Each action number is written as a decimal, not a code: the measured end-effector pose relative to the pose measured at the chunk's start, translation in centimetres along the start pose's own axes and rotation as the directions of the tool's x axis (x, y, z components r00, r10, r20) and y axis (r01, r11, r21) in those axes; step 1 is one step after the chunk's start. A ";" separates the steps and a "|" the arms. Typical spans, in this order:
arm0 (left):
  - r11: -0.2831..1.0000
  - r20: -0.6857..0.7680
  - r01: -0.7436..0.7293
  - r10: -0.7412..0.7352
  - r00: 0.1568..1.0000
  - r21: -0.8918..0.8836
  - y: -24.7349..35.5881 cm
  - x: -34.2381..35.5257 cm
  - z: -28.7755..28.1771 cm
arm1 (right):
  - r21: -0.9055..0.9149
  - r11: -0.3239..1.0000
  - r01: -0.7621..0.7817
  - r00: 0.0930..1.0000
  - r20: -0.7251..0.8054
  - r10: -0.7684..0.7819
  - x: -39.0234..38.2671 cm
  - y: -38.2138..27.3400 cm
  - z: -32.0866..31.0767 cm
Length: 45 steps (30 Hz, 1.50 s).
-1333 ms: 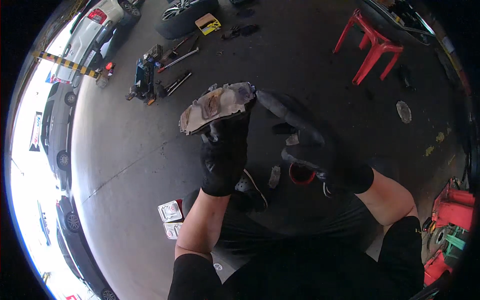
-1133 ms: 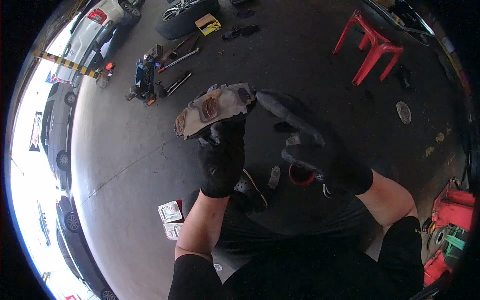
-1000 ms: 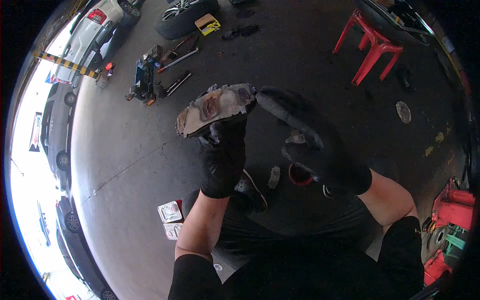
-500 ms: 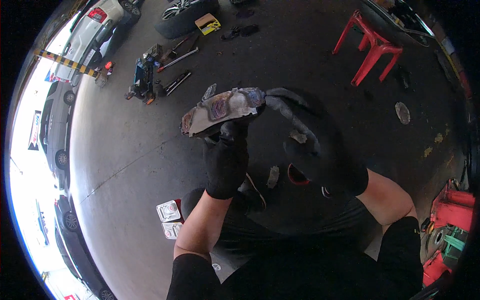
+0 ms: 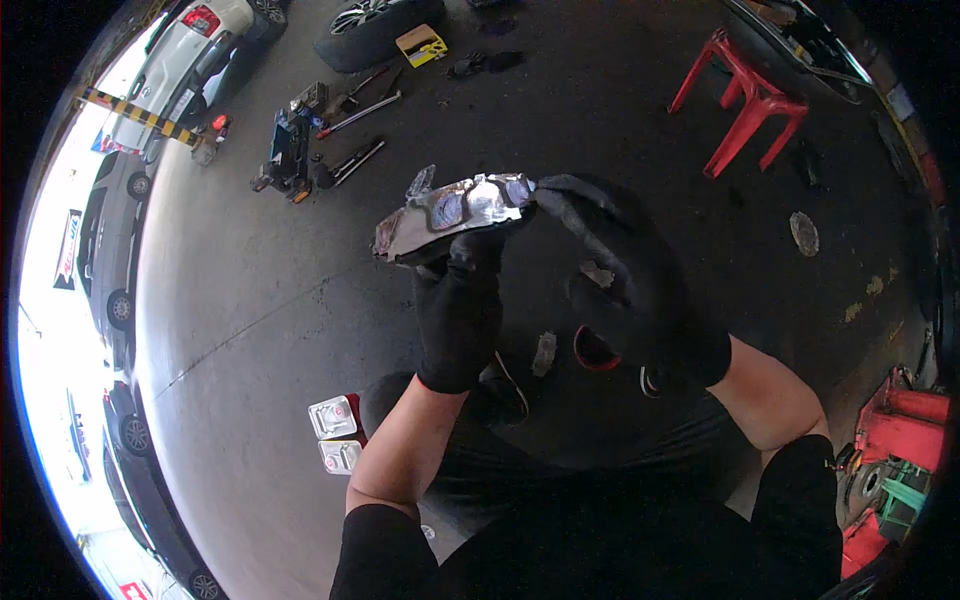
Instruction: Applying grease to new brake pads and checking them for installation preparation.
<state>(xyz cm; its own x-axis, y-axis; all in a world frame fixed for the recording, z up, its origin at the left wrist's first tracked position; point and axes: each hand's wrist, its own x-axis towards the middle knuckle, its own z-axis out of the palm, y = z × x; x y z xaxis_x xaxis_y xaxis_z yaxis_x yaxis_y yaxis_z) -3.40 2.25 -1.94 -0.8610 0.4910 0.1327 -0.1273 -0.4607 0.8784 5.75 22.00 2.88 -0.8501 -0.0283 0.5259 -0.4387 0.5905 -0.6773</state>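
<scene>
My left hand point(image 5: 458, 305), in a black glove, holds a worn brake pad point(image 5: 410, 232) from underneath, its metal backing plate tilted up toward me and shining. A small metal tab stands up behind its left half. My right hand point(image 5: 620, 270), also gloved, reaches to the pad's right end with an extended forefinger touching it; the thumb sits apart, lower down. On the floor beneath are a red round container point(image 5: 598, 355), a small plate-like piece point(image 5: 544, 355) and another piece point(image 5: 598, 275) partly behind my right hand.
A red plastic stool point(image 5: 745, 80) stands upper right. Tools point(image 5: 290, 150), a tire point(image 5: 350, 45) and a yellow box point(image 5: 425, 45) lie ahead. Vehicles point(image 5: 180, 60) line the left side. Silver packs point(image 5: 333, 418) lie by my left leg, red equipment point(image 5: 900, 430) lower right.
The pad has shifted right and tilted, so its plate now catches the light and shines. Both hands moved slightly with it, my right forefinger staying at its end.
</scene>
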 end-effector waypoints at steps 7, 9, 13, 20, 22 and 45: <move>0.987 0.050 0.149 -0.146 0.988 -0.064 -0.5 0.6 -0.1 | 0.477 0.866 -0.149 0.988 0.047 0.145 0.2 0.3 -0.5; 0.944 0.088 0.080 -0.113 0.990 0.320 -0.7 0.6 -0.3 | 0.399 0.905 -0.144 0.989 0.042 0.139 0.2 0.3 -0.5; 0.981 0.108 0.028 -0.049 0.993 0.191 -1.1 0.6 -0.6 | 0.087 0.995 -0.045 0.999 -0.006 0.046 0.2 0.3 -0.6; 0.912 0.190 0.100 -0.025 0.982 -0.397 -0.1 1.0 -0.2 | 0.083 0.996 0.044 0.998 -0.049 -0.040 0.3 -0.2 -1.8; 0.835 0.179 0.166 -0.082 0.980 -0.524 0.3 0.8 -0.1 | 0.242 0.968 -0.060 0.995 -0.065 0.078 0.2 -0.4 -1.9; 0.805 0.170 0.191 -0.113 0.979 -0.562 -0.5 2.4 -0.9 | -0.304 0.944 0.126 0.990 -0.015 -0.137 -1.8 9.0 -0.2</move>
<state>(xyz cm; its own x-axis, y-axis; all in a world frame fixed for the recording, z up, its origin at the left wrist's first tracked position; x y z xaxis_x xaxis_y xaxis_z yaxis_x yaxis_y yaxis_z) -5.80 2.99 -2.47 -0.7447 0.6585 0.1085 -0.5436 -0.6928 0.4738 3.34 27.54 -4.06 -0.7777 -0.0970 0.6211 -0.4329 0.7990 -0.4173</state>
